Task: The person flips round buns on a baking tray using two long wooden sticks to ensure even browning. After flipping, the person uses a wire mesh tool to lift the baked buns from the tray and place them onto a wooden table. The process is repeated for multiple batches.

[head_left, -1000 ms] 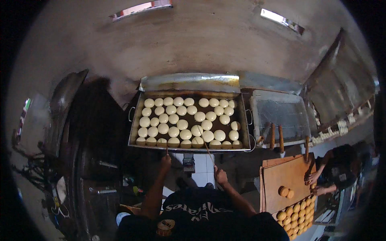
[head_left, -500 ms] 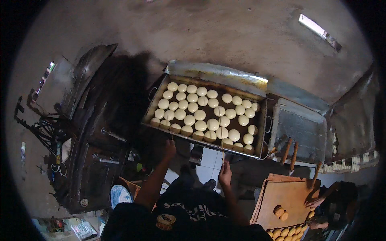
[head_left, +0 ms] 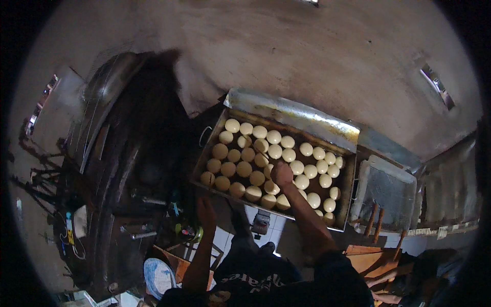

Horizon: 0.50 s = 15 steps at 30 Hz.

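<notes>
A large dark metal baking tray holds several rows of pale round dough balls. My right hand reaches over the tray's near edge and rests, fingers curled, on the balls in the middle; whether it grips one is hidden. My left hand hangs just below the tray's near left edge, fingers loosely out, holding nothing. Both forearms come up from the lower edge, over my dark printed shirt.
A tall dark metal machine stands at the left. A second, empty metal tray sits to the right, with wooden handles in front of it. A wooden board lies at the lower right. White floor tiles show below.
My right hand has gone from the tray's near edge into the tray, onto the dough balls. My left hand has dropped off the edge. The view has swung left and tilted.
</notes>
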### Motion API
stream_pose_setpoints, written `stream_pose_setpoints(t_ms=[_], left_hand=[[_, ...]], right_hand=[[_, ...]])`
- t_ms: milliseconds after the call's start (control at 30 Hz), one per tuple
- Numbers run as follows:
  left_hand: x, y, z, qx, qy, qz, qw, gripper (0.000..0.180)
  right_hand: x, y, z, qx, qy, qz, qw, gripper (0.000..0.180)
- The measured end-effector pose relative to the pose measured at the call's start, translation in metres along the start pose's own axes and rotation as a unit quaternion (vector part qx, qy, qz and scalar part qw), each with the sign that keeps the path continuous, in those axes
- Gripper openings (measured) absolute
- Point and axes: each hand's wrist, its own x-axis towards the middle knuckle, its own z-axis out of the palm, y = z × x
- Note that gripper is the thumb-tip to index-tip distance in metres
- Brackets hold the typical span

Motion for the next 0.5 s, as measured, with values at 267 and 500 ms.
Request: stream_pose_setpoints(t_ms=[267,500], left_hand=[[0.054,0.004,0.008,0.076,-0.034,0.130,0.988,0.038],[0.138,0.088,0.036,-0.039,-0.119,0.025,0.992,0.034]], right_hand=[[0.072,-0.085,0.028,0.112,-0.060,0.054,0.990,0.038],[-0.015,-0.049,0.002,0.129,0.020,0.045,0.990,0.034]])
